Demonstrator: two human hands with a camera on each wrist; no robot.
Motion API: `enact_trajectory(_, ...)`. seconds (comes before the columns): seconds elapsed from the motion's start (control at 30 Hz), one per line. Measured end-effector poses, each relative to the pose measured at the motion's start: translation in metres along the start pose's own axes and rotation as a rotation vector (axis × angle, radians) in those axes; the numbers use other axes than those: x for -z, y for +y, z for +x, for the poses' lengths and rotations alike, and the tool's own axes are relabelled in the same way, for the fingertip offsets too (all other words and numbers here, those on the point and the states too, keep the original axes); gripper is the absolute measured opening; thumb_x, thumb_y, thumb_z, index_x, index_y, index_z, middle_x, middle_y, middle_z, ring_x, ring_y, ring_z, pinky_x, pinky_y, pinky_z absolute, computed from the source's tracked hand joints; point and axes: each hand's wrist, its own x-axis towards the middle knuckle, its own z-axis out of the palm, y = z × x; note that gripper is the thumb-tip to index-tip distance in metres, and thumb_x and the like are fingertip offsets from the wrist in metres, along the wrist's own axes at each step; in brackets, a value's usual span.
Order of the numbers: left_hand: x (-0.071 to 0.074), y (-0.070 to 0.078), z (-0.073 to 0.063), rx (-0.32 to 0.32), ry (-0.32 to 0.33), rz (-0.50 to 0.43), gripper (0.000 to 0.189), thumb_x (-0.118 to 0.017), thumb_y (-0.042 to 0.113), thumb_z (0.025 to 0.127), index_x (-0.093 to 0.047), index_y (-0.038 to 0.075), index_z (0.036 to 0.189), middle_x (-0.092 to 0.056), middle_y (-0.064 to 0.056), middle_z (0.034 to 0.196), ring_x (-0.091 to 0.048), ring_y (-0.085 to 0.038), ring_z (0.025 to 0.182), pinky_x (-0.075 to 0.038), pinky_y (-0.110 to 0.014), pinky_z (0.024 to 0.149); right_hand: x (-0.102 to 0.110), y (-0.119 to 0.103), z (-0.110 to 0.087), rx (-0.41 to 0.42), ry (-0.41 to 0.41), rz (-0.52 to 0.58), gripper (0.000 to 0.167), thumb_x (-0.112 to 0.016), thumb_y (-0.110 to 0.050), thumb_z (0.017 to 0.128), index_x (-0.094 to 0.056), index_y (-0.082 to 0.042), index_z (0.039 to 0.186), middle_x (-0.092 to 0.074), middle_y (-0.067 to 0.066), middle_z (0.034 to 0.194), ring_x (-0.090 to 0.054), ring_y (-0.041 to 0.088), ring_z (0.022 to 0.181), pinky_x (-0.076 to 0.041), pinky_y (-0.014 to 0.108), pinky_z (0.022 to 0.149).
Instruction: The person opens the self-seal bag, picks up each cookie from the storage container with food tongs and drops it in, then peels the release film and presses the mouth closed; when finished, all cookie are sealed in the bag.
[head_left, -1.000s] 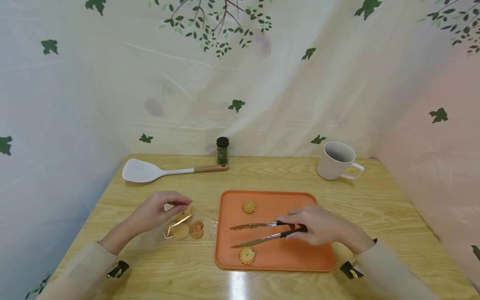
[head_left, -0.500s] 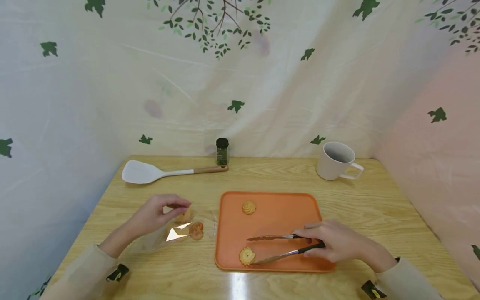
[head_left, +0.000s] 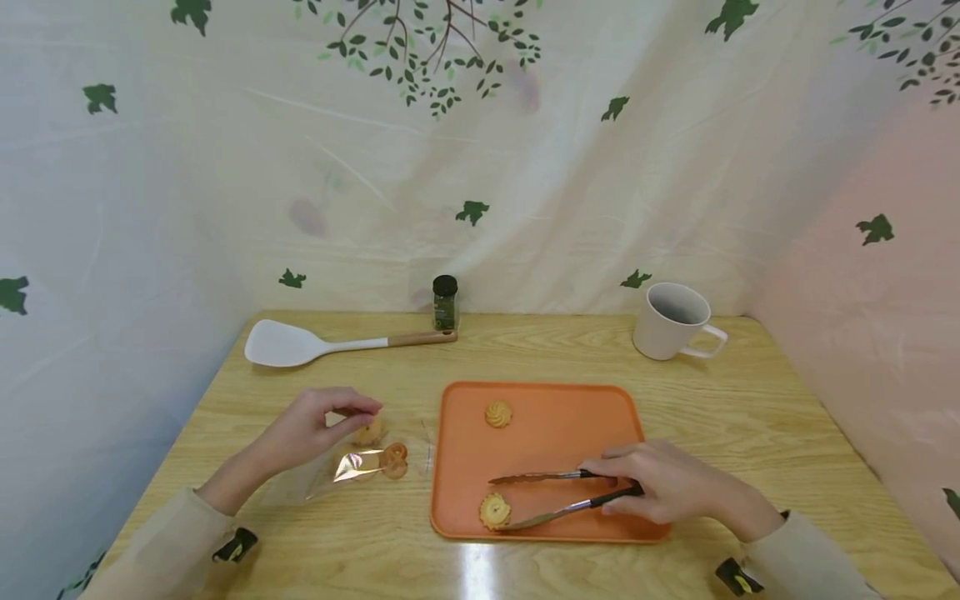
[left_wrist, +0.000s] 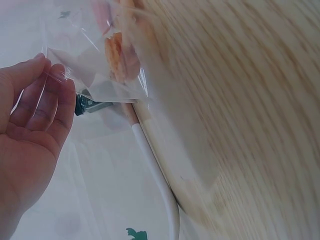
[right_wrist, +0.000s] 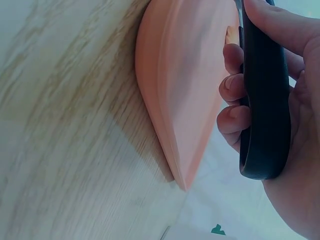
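Thumb and fingers of my left hand pinch the upper edge of a clear plastic bag. Several cookies show through its film, some hidden by glare. My right hand grips black-handled tongs low over an orange tray. The tongs' two arms are spread apart, pointing left. One arm's tip is at the near edge of a round cookie at the tray's front left; whether it touches, I cannot tell. Farther back on the tray lies a swirled cookie.
A white spatula with a wooden handle lies at the back left. Beside its handle end stands a dark-capped spice jar. At the back right is a white mug. A patterned cloth hangs behind the wooden table.
My right hand has carried the tongs rightward and closer to me, then slightly left, bringing the lower arm beside the front cookie. The left hand stays nearly still; glare on the bag has shifted.
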Motion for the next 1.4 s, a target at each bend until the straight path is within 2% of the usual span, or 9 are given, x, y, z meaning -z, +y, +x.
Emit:
enact_trajectory(0.13,0.0,0.0,0.001,0.005,0.002,-0.004,0.027,-0.074,-0.01,0.087,-0.075,0.005,0.108,-0.076,-0.009,0.096,-0.071,-0.012,0.083,-0.061,-0.028,0.067,-0.002,0.001,0.002,0.009,0.008,-0.009,0.044,-0.074,-0.035,0.095,-0.068,-0.016,0.134,-0.061,-0.015,0.096,-0.039,-0.005,0.064,-0.032,0.009,0.053)
enact_trajectory(0.3,-0.001,0.0,0.0,0.018,0.007,-0.02,0.03,-0.074,-0.012,0.086,-0.076,0.007,0.109,-0.076,-0.008,0.096,-0.071,-0.012,0.082,-0.06,-0.025,0.063,-0.006,0.002,0.006,0.036,0.034,-0.023,0.036,-0.074,-0.032,0.095,-0.069,-0.023,0.13,-0.051,-0.017,0.082,-0.038,-0.006,0.063,-0.027,0.005,0.053)
enact_trajectory(0.43,-0.002,0.001,0.001,0.018,0.016,-0.028,0.033,-0.074,-0.014,0.084,-0.076,0.007,0.109,-0.076,-0.009,0.096,-0.071,-0.01,0.084,-0.06,-0.027,0.063,-0.007,0.002,0.01,0.055,0.053,-0.041,0.034,-0.075,-0.03,0.094,-0.069,-0.025,0.127,-0.046,-0.016,0.077,-0.038,-0.006,0.062,-0.025,0.005,0.052)
enact_trajectory(0.67,-0.002,0.0,0.002,0.002,0.023,-0.036,0.034,-0.074,-0.016,0.083,-0.075,0.006,0.109,-0.076,-0.01,0.096,-0.073,-0.015,0.084,-0.061,-0.027,0.066,-0.007,-0.002,0.015,0.043,0.063,-0.057,0.041,-0.075,-0.033,0.095,-0.068,-0.02,0.133,-0.046,-0.016,0.078,-0.034,-0.006,0.062,-0.025,0.006,0.052)
enact_trajectory(0.93,-0.002,0.0,0.004,0.003,0.027,-0.038,0.034,-0.074,-0.015,0.083,-0.075,0.006,0.109,-0.076,-0.01,0.096,-0.073,-0.014,0.085,-0.061,-0.029,0.069,-0.009,-0.003,0.024,0.081,0.067,-0.058,0.036,-0.074,-0.03,0.095,-0.069,-0.018,0.129,-0.049,-0.014,0.08,-0.036,-0.006,0.062,-0.025,0.007,0.052)
enact_trajectory(1.17,-0.002,0.002,0.001,0.014,0.024,-0.054,0.035,-0.072,-0.018,0.084,-0.075,0.005,0.11,-0.076,-0.01,0.095,-0.072,-0.011,0.082,-0.06,-0.026,0.063,-0.01,-0.002,0.025,0.074,0.07,-0.029,0.034,-0.075,-0.029,0.095,-0.07,-0.018,0.126,-0.046,-0.015,0.078,-0.037,-0.006,0.063,-0.026,0.006,0.053)
enact_trajectory(1.27,-0.002,0.002,0.001,0.026,0.025,-0.064,0.034,-0.071,-0.017,0.085,-0.075,0.006,0.11,-0.076,-0.01,0.096,-0.072,-0.011,0.082,-0.059,-0.025,0.062,-0.008,-0.001,0.026,0.06,0.058,0.013,0.035,-0.072,-0.031,0.097,-0.069,-0.016,0.128,-0.047,-0.016,0.079,-0.038,-0.005,0.063,-0.029,0.007,0.053)
enact_trajectory(1.4,-0.003,0.001,0.001,0.026,0.028,-0.065,0.038,-0.073,-0.02,0.082,-0.075,0.006,0.11,-0.076,-0.01,0.096,-0.071,-0.01,0.084,-0.06,-0.026,0.063,-0.004,0.0,0.026,0.034,0.044,0.079,0.04,-0.068,-0.031,0.1,-0.066,-0.01,0.134,-0.05,-0.017,0.083,-0.039,-0.003,0.062,-0.033,0.01,0.052)
